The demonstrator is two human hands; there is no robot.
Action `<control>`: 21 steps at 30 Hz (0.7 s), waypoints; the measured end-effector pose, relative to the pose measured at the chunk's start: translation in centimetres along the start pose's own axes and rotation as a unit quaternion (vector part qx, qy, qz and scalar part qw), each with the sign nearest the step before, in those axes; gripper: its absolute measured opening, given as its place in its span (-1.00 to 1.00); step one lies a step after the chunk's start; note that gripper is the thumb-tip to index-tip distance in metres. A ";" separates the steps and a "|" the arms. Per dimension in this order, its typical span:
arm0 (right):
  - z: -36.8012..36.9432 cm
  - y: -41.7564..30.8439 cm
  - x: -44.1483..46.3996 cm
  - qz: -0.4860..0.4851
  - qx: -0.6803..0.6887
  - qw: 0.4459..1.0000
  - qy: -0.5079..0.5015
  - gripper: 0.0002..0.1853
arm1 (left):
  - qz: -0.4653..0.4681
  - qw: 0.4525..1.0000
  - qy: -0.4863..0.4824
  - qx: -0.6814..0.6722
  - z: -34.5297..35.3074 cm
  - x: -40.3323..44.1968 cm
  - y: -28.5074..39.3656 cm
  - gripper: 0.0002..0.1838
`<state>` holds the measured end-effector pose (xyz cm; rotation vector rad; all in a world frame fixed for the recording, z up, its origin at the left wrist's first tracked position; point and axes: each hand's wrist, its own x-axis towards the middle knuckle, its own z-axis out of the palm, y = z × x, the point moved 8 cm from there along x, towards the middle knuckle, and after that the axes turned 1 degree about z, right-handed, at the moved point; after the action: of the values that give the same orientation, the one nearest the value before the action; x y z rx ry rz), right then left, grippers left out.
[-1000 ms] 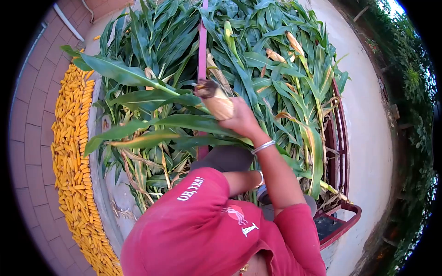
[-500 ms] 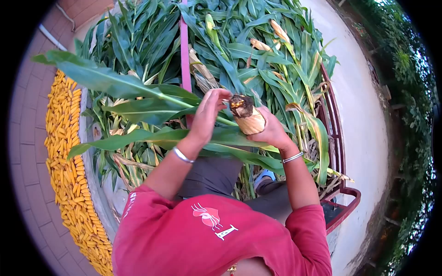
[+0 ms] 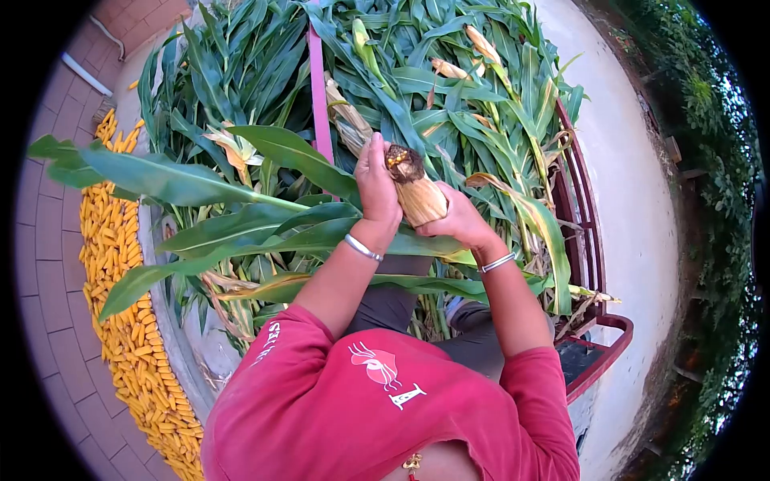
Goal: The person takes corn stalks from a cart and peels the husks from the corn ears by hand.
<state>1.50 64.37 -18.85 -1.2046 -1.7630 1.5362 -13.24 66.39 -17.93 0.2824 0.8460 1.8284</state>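
An ear of corn point(image 3: 423, 200) in pale dry husk is held up in front of me, its dark tip pointing up with a few yellow kernels showing. My right hand point(image 3: 459, 218) is wrapped around the ear's lower right side. Pressed against its upper left side is my left hand point(image 3: 378, 183), closed, with its thumb up near the tip; some of its fingers are hidden. A green cornstalk with long leaves point(image 3: 172, 176) stretches from beneath my hands to the left.
Cut cornstalks point(image 3: 241, 72) are heaped ahead, with several husked ears point(image 3: 481, 44) among them. A pink bar point(image 3: 320, 96) crosses the heap. Dark red rails point(image 3: 589, 232) stand at the right. Shelled-looking yellow cobs point(image 3: 132, 321) lie piled along the left.
My left hand has moved from beside the tip to close against the ear's side. The ear has shifted slightly left, and the leafy stalk has swung down and left.
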 end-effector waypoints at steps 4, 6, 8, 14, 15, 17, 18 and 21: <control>0.7 1.6 1.4 0.027 0.042 0.999 -0.019 -0.31 | 0.020 0.999 0.033 0.020 -2.2 1.9 -0.8 -0.67; 0.9 2.0 1.4 0.041 0.069 0.997 -0.020 -0.27 | 0.028 0.997 0.050 0.054 -3.1 1.5 -0.8 -0.65; 1.0 1.6 1.4 0.050 0.061 0.997 -0.024 -0.23 | 0.082 0.989 0.002 0.125 -3.1 1.4 -0.3 -0.64; 0.9 2.1 1.4 0.050 0.089 0.995 -0.014 -0.26 | 0.060 0.986 -0.112 0.105 -3.9 -0.3 1.5 -0.76; 0.9 2.3 1.4 0.040 0.083 0.996 -0.009 -0.26 | 0.032 0.982 -0.145 0.117 -4.0 0.1 1.5 -0.72; 0.9 2.2 1.6 0.028 0.075 0.997 -0.006 -0.27 | -0.008 0.974 -0.183 0.132 -4.2 0.8 1.3 -0.67; 1.0 2.2 1.5 0.029 0.079 0.996 -0.005 -0.27 | -0.008 0.974 -0.182 0.132 -4.5 0.9 1.5 -0.67; 1.2 2.0 1.4 0.034 0.085 0.996 -0.004 -0.26 | -0.032 0.970 -0.194 0.146 -4.7 0.9 1.4 -0.70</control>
<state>0.44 64.93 -21.26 -1.1849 -1.5767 1.6946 -17.27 64.95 -20.55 0.7653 0.8322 1.5148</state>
